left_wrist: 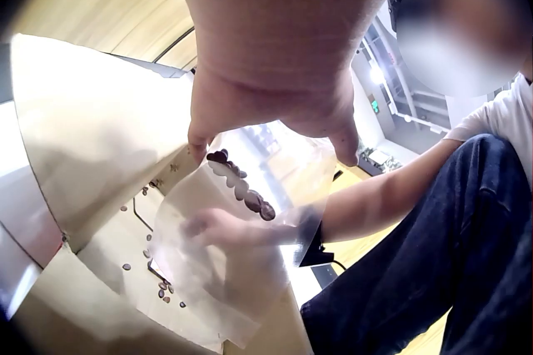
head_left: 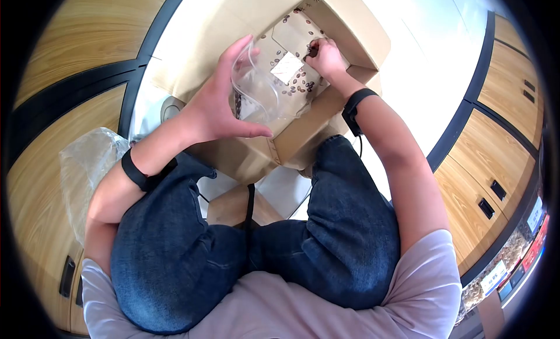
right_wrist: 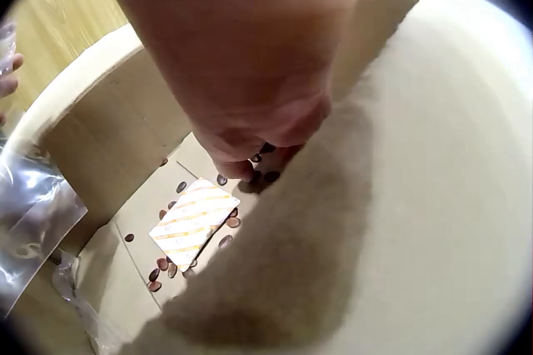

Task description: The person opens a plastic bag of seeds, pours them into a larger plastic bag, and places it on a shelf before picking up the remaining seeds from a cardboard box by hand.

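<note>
The left hand [head_left: 219, 100] holds a clear plastic bag [head_left: 256, 97] spread between thumb and fingers, over the near left part of an open cardboard box [head_left: 303, 132]. Some dark brown seeds [left_wrist: 254, 201] show through that bag in the left wrist view. Down inside the box, the right hand [head_left: 328, 60] has its fingers curled round several dark seeds [right_wrist: 266, 151] near the box floor. Loose seeds lie scattered on the floor about a white packet with orange stripes [right_wrist: 194, 220], left of the right hand. Parts of the right fingertips are hidden.
Box flaps [head_left: 364, 27] stand out around the opening. Another clear plastic bag [head_left: 93, 158] lies beside the left arm. Wooden cabinets [head_left: 64, 94] stand on both sides, and the person's knees [head_left: 350, 222] are close to the box's near side.
</note>
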### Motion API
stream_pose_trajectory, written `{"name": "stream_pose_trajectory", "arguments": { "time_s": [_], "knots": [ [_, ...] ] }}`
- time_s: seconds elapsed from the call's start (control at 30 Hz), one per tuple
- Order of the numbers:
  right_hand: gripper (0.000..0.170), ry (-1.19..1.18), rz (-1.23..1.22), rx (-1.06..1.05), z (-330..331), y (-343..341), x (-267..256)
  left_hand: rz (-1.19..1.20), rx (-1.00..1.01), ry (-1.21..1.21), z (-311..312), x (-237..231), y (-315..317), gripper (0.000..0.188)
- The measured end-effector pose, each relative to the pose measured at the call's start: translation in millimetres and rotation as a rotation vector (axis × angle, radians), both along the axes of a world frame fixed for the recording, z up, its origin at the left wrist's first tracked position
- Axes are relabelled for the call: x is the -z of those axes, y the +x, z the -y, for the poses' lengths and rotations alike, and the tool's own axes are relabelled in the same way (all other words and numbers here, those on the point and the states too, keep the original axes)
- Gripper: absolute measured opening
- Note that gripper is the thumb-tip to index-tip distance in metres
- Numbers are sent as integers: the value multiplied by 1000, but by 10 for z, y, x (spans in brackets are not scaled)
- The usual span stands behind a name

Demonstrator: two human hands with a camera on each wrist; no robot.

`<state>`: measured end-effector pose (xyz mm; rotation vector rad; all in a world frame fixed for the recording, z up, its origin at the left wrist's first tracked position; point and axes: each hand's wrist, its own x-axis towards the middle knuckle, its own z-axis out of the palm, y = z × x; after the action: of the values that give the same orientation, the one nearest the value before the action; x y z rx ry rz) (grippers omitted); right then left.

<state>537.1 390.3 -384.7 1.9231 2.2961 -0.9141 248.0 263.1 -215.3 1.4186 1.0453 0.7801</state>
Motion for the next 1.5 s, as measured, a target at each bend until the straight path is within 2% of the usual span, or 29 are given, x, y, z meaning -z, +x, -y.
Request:
{"name": "stream_pose_trajectory", "arguments": {
  "time_s": [0.07,0.17,0.37,0.6,0.67,0.7,0.77,0.83,0.9,0.97,1.07,1.13,1.27,1.33,1.37,1.43,1.5],
  "knots": [
    [32,16,-16,-104,-13,-39,-27,-8,7,1,-16,-15,9,135],
    [27,14,43,-191,-34,-71,-74,-28,27,-28,-11,-23,31,135],
    [23,-51,162,-321,-84,-124,-29,-2,31,-2,-23,19,87,135],
    [20,-68,216,-288,-96,-115,-3,-15,37,-54,-42,5,111,137],
    [12,-51,-3,-130,-78,-64,-38,-5,31,-62,-43,23,119,138],
    [12,-48,-3,-129,-91,-47,-52,-11,33,-63,-43,38,117,139],
    [13,-150,-239,185,-101,-55,-177,-19,34,-68,-29,54,113,139],
    [18,-200,-321,250,-136,-91,-375,-31,30,-44,-41,68,105,138],
    [10,-399,-866,409,-107,-206,-744,-61,19,-46,-53,59,103,137],
    [12,-399,-928,270,7,-395,-1383,-87,8,-49,-56,60,84,136],
    [13,-322,-825,-30,314,-673,-2125,-184,-6,38,-94,58,126,134],
    [11,-231,-748,-157,400,-749,-2190,-230,-12,32,-102,12,145,136],
    [11,-261,-826,-136,340,-724,-2171,-217,-19,-7,-110,60,141,137],
    [16,-409,-999,78,133,-625,-2127,-178,-49,46,-105,77,138,139],
    [20,-365,-1034,115,14,-574,-1924,-179,-46,51,-112,71,131,139],
    [26,-152,-786,168,-185,-487,-1483,-177,-50,55,-116,49,112,139],
    [36,-58,-408,103,-267,-453,-1147,-189,-42,62,-102,61,88,139]
  ]
}}
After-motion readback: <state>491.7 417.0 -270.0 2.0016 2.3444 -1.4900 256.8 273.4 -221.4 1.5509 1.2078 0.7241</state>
